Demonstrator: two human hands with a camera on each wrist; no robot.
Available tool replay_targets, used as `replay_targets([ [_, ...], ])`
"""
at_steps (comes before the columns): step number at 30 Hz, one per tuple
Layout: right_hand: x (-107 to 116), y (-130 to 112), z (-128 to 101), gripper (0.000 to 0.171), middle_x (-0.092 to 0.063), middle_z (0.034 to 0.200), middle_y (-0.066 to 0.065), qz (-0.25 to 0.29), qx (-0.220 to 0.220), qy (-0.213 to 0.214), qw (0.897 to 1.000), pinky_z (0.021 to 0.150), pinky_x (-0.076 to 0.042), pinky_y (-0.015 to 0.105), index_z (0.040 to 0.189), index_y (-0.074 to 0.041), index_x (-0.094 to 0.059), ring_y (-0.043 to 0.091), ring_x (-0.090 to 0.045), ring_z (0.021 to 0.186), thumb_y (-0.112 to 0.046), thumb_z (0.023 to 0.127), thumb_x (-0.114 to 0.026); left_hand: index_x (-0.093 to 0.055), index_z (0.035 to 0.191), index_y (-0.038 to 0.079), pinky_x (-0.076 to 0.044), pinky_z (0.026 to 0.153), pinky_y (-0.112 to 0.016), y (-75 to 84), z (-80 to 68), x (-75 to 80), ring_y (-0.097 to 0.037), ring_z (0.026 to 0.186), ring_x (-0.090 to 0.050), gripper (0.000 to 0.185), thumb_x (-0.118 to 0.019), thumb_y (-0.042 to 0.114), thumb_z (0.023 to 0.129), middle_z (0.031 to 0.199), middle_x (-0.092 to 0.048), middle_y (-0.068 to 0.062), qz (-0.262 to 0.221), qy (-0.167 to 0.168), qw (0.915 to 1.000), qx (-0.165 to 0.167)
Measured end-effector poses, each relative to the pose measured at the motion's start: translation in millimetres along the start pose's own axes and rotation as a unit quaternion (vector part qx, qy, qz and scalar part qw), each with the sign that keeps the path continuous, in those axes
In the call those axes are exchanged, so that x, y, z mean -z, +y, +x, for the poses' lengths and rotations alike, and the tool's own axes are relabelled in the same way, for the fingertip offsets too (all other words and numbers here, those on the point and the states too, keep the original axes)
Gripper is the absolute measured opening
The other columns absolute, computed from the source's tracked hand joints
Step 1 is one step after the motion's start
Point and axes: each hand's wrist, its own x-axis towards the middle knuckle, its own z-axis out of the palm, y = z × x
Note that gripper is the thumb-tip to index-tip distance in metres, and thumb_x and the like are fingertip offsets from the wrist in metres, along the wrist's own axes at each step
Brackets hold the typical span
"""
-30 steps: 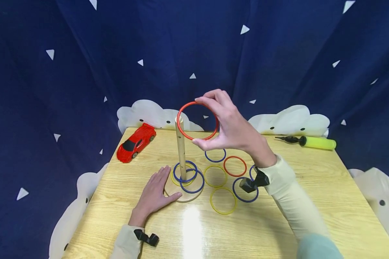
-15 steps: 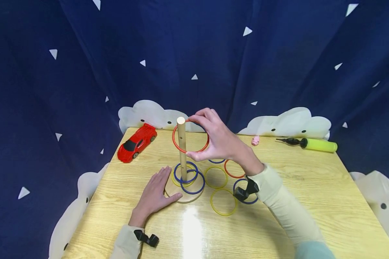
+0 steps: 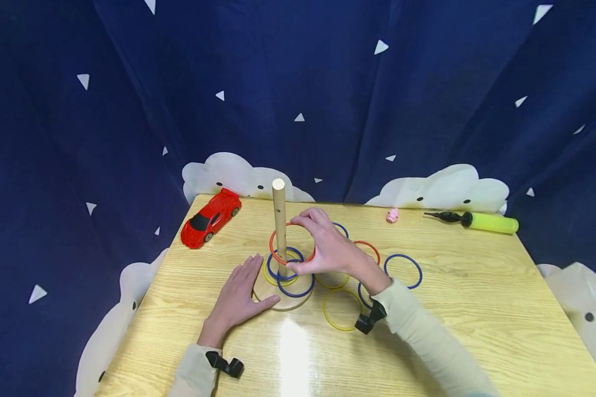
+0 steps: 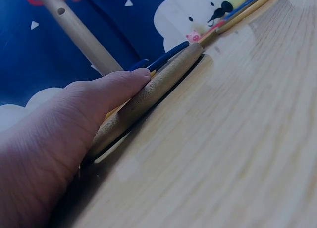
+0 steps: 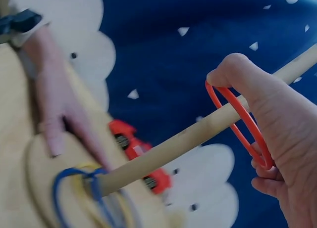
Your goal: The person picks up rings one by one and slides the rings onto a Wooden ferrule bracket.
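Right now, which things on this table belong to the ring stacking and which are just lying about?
In use: red plastic ring, wooden peg stand, loose coloured rings, both hands.
Lying about: red toy car, small pink toy, yellow-green hand pump.

Sat at the table's (image 3: 477, 309) far left corner: a red toy car (image 3: 210, 218). Lay along the far right edge: a yellow-green hand pump (image 3: 487, 222) with a black nozzle, and near it a small pink pig figure (image 3: 392, 215). Hung behind: a dark blue curtain (image 3: 298, 82) with white triangles, white cloud shapes (image 3: 442, 190) at its foot.
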Motion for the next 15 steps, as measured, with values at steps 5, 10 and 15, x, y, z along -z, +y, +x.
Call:
replay_targets([
  [5,-30.0,13.3,-20.9,0.087,-0.055,0.125,0.007,0.002,-0.032,-0.028,0.999,0.097,-0.05,0.039,0.132,-0.004,-0.063,0.024,-0.05,0.118,-0.055,0.067,-0.087,-0.024,0.168,0.016,-0.019,0.129,-0.049,-0.3,0.6,-0.2,-0.022,0.161,-0.018,0.113,-0.06,0.083,0.084,0.172,-0.026,-0.003,0.0,0.0,1.0,0.001],
  [10,-59.8,26.7,-38.1,0.086,-0.056,0.122,0.008,0.002,-0.051,-0.042,0.998,0.096,-0.051,0.038,0.13,-0.002,-0.065,0.024,-0.05,0.115,-0.055,0.067,-0.087,-0.024,0.168,0.015,-0.019,0.13,-0.049,-0.2,0.8,0.1,-0.022,0.161,-0.018,0.113,-0.06,0.083,0.085,0.172,-0.027,-0.004,0.006,0.0,1.0,-0.002],
  [15,-82.7,34.2,-49.4,0.087,-0.057,0.123,0.008,0.0,-0.062,-0.054,0.997,0.096,-0.051,0.036,0.135,-0.006,-0.064,0.021,-0.049,0.113,-0.059,0.068,-0.087,-0.023,0.168,0.012,-0.019,0.13,-0.049,0.4,-0.2,0.6,-0.022,0.161,-0.018,0.115,-0.06,0.083,0.085,0.172,-0.027,-0.005,0.005,-0.002,1.0,0.001],
])
